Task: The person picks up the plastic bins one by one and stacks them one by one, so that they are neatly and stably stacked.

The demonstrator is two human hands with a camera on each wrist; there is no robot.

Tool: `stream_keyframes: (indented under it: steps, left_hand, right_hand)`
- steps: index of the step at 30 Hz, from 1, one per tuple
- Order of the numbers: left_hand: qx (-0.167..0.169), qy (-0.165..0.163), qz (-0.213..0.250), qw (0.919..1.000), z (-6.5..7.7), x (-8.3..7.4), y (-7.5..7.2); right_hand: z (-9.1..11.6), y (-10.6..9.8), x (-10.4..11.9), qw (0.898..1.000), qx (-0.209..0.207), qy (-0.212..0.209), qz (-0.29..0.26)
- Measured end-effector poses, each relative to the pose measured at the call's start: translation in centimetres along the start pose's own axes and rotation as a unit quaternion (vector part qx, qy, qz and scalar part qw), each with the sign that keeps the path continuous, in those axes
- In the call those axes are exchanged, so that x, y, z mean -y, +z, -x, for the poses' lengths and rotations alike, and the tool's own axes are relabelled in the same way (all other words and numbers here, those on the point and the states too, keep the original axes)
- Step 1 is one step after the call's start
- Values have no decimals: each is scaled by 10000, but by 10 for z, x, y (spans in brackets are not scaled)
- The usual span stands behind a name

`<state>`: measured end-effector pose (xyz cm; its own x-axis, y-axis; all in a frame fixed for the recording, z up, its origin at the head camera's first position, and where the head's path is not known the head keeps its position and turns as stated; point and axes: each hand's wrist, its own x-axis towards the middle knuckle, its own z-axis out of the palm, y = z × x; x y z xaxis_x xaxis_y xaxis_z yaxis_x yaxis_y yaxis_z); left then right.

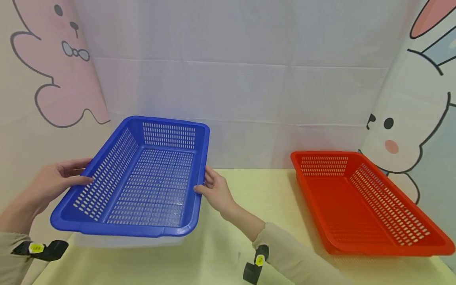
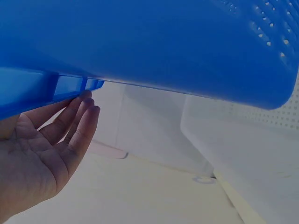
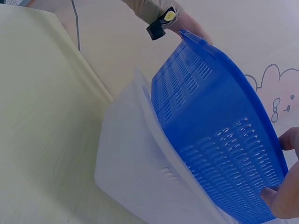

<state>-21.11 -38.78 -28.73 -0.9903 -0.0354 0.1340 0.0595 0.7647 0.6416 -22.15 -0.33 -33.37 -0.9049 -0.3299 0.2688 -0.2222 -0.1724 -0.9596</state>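
Note:
A blue plastic basket (image 1: pixel 153 186) with slotted sides is held tilted between both hands, over a white basket (image 3: pixel 131 158) standing on the table. My left hand (image 1: pixel 53 180) grips its left rim, thumb over the top and fingers beneath; in the left wrist view those fingers (image 2: pixel 86 121) reach up under the rim. On the right rim, my right hand (image 1: pixel 217 190) pinches the edge between thumb and fingers. The blue basket hides most of the white one in the head view. Its inside shows only the slotted floor and walls.
A red basket (image 1: pixel 360 209) of similar shape rests on the right side of the pale yellow table (image 1: pixel 256 190). White cloth (image 1: pixel 242 87) hangs behind the table, with printed cartoon animals on the side panels.

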Motion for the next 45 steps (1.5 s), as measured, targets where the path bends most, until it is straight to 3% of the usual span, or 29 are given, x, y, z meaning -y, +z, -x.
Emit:
stream_keyframes:
  steps: [11, 24, 33, 36, 40, 42, 45]
  left_hand:
    - [508, 40, 203, 9985, 16, 4, 15]
    - [519, 45, 97, 9986, 23, 15, 28]
    - [516, -16, 29, 9987, 25, 18, 36]
    - [543, -59, 93, 9985, 23, 26, 40]
    - [553, 29, 339, 9979, 15, 53, 45]
    - [395, -33, 392, 9984, 10, 65, 47]
    - [401, -45, 418, 9983, 11, 64, 48]
  right_hand:
    - [-3, 0, -4, 9972, -382, 637, 59]
    - [-2, -1, -14, 9948, -347, 932, 229]
    - [-3, -1, -22, 9958, -270, 848, 196]
    - [-3, -1, -25, 9961, -267, 808, 222]
    - [-5, -3, -30, 9963, -282, 764, 269]
    - [-5, -3, -32, 9967, -270, 721, 265]
    - [-6, -3, -35, 9972, -247, 659, 235]
